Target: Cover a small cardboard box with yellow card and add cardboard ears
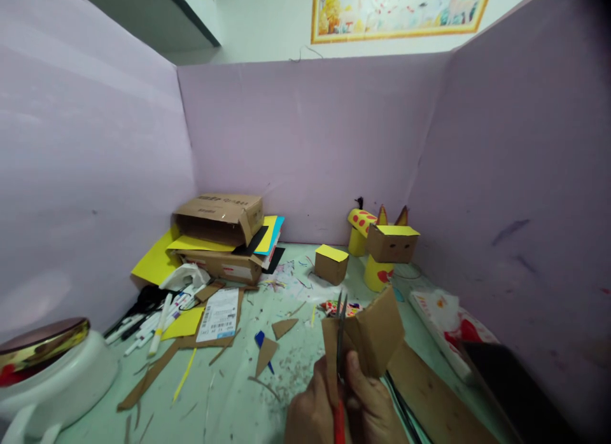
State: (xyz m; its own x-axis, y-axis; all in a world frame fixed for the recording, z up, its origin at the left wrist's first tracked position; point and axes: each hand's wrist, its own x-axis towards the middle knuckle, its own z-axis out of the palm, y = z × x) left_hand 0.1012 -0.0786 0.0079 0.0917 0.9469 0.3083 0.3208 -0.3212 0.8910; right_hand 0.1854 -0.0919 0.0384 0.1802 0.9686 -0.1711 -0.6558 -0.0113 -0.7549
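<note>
Low in the middle of the head view, my left hand (308, 409) is closed beside the red handle of a pair of scissors (339, 422) and appears to grip it; its thumb is hidden. The blades point upward, nearly together, across a folded piece of brown cardboard (382, 329). My right hand (375, 399) is closed on this cardboard, thumb pressed to its near face. A narrow flap of the cardboard stands left of the blades, partly covering my left hand. Cardboard scraps (266, 355) lie left of the hands.
A small yellow-topped box (331, 266) stands beyond the hands, near a yellow cardboard animal (392, 243). Stacked cartons (219, 218), markers (143, 333) and a white mug (62, 383) occupy the left. A dark flat object (510, 393) is right. Lilac panels (310, 145) enclose the table.
</note>
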